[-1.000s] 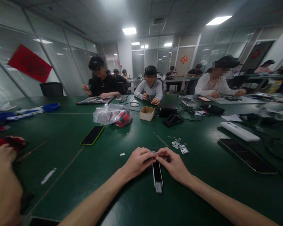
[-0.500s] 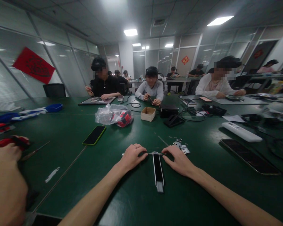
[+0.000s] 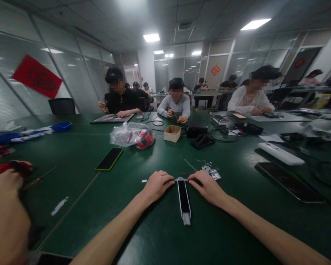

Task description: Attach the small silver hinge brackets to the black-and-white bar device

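A narrow black strip in a pale metal frame (image 3: 184,198) lies lengthwise on the green table, with a grey tab (image 3: 187,219) at its near end. Across its far end runs a thin grey rod (image 3: 181,179). My left hand (image 3: 157,187) is closed, thumb and fingers pinching the rod's left end. At the other end my right hand (image 3: 209,187) pinches the rod in the same way. The fingertips hide both rod ends. Just beyond my right hand are small metal plates and bits (image 3: 214,174). A small white scrap (image 3: 144,180) lies beside my left hand.
At left, another person's hand (image 3: 5,184) is by a red tool (image 3: 19,167). Ahead are a green-edged phone (image 3: 109,159), a plastic bag (image 3: 124,135) and a small box (image 3: 172,134). A dark phone (image 3: 291,183) and white device (image 3: 280,154) lie right. People sit opposite.
My hands have closed in slightly on the rod from both sides, and the fingers now pinch its ends more tightly. The view has shifted a little; the framed strip stays in place.
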`<state>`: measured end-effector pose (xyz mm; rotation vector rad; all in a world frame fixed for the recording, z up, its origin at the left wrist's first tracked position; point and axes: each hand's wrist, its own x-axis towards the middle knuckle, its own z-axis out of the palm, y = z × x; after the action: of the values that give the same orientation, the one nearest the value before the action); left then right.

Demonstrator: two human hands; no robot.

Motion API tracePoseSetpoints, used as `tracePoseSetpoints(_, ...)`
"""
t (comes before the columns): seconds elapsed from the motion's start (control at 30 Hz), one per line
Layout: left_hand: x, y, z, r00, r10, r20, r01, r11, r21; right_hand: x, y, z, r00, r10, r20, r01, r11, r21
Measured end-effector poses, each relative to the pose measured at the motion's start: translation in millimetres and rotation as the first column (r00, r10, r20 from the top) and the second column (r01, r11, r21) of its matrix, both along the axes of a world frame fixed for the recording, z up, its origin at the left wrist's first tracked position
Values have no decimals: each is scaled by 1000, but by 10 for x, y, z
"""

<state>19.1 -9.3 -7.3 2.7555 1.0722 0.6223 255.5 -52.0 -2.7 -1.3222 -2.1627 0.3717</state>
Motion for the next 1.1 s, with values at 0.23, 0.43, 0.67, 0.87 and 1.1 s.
tracePoseSetpoints(0.23,53,-39,20,1000,11,6,-11,1000,12,-17,-5,9,1000,15,20,-16,1000,27)
tracePoseSetpoints(0.43,33,-57,51,1000,12,-8,-12,1000,-18,154,93,85,996,-56,66,44,986,162)
tracePoseSetpoints(0.67,32,-64,51,999,39,-29,-41,998,-53,934,446,-13,947,-312,79,287,928,236)
tracePoseSetpoints(0.87,39,-85,89,998,56,-36,-59,995,-80,1191,534,-95,954,-206,217,195,978,69)
tracePoseSetpoints(1.1,32,-82,82,998,55,-24,-57,995,-80,1082,597,-141,925,-238,297,241,970,25)
